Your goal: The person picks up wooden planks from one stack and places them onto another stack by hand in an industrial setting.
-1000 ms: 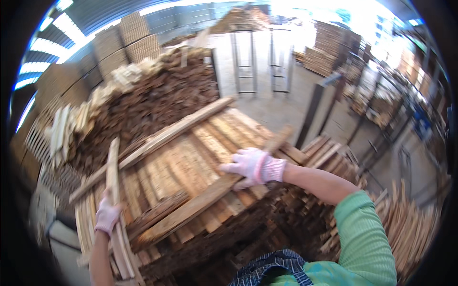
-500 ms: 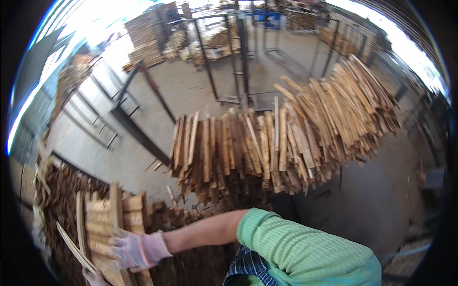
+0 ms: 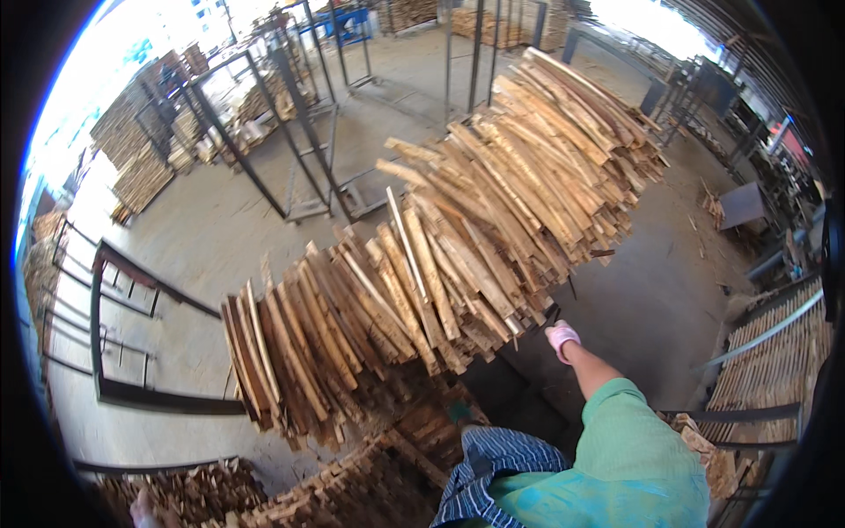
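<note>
Empty and loosely curled, my gloved right hand [image 3: 562,339] reaches toward the near ends of the stacked wood slats [image 3: 422,299] just beside it, my left hand [image 3: 141,509] barely visible, grip untellable; next I likely need to close on one slat.

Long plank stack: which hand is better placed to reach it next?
Probably the right hand: its pink glove sits just below the near ends of the long plank stack. The left hand is barely visible at the lower-left edge, beside short offcuts.
</note>
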{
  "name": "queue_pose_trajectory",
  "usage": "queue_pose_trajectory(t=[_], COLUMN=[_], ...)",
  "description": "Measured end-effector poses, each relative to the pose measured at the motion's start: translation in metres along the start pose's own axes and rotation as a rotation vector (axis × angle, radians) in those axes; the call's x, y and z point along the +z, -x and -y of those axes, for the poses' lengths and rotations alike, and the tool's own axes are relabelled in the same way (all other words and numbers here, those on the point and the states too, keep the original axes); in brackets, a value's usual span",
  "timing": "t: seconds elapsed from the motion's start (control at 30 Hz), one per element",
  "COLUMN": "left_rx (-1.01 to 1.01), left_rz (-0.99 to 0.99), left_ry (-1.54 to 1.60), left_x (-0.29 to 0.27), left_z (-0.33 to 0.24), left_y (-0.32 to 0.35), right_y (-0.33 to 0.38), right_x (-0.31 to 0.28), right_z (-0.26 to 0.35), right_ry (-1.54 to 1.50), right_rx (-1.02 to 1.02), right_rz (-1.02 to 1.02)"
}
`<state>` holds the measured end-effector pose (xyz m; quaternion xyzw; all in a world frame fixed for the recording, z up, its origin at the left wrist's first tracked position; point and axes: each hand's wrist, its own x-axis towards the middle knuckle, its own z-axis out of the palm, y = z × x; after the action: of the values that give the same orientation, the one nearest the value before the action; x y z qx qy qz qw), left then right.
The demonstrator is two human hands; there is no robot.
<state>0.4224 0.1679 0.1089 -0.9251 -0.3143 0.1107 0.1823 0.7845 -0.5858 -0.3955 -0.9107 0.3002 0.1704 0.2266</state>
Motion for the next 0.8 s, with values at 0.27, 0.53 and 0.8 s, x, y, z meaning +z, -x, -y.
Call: queue_pose_trajectory(t=[0.27,0.53,0.8], left_rx=[0.872,1.219,1.276], left_rz=[0.392,0.756,1.126], left_ry=[0.398,0.271,0.594], left_x=[0.000,-0.027,-0.070], left_z=[-0.359,-0.638,-0.794], left_y=[-0.169,-0.205,-0.186], right_y=[-0.060,-0.144,-0.213], right_x=[-0.131,-0.345,-0.475], right_z=[0.026,0.118,0.199], right_ry=[-0.286,-0.294,0.056], right_rx=[-0.194,-0.284,-0.045], right_rz=[-0.179,-0.890,-0.755])
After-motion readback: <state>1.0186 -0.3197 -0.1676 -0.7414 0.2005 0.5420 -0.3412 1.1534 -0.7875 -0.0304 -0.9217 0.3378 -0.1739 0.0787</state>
